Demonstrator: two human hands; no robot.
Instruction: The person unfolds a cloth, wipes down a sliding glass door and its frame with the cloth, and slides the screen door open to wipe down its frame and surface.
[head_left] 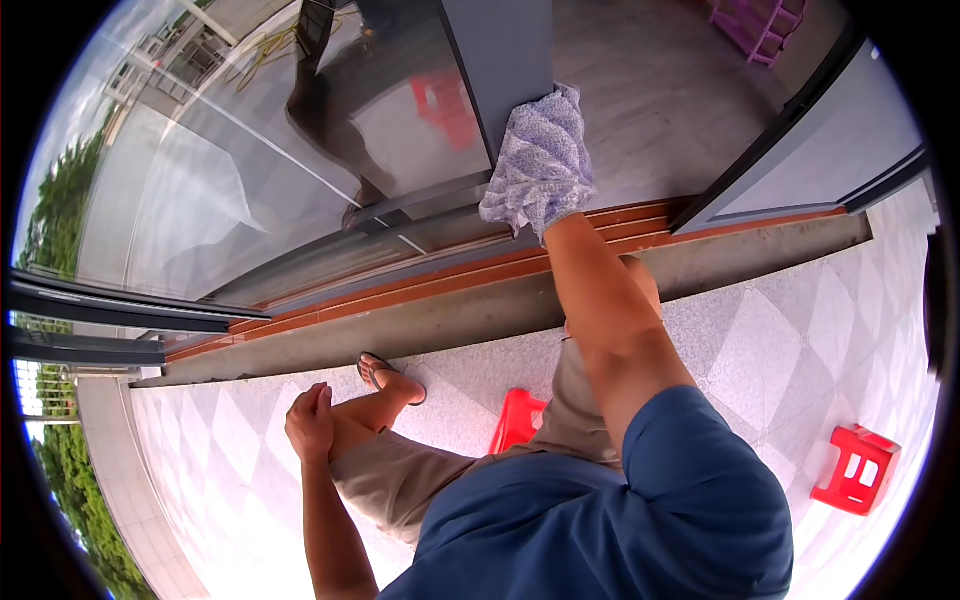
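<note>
A white-and-purple patterned cloth [540, 160] is draped over my right hand [562, 228], which presses it against the grey door frame post [497, 60]. The cloth hides my right fingers; only the wrist comes out below it. To the left of the post is the glass pane [250, 180] of the sliding door, full of reflections. My left hand [310, 422] hangs beside my left knee with its fingers curled in, and nothing shows in it.
Orange-brown door tracks [640, 222] run along a concrete sill [480, 310]. A red stool [518, 420] is under me, and another red stool [858, 470] stands right on the tiled floor [740, 350]. A purple rack [760, 28] is indoors.
</note>
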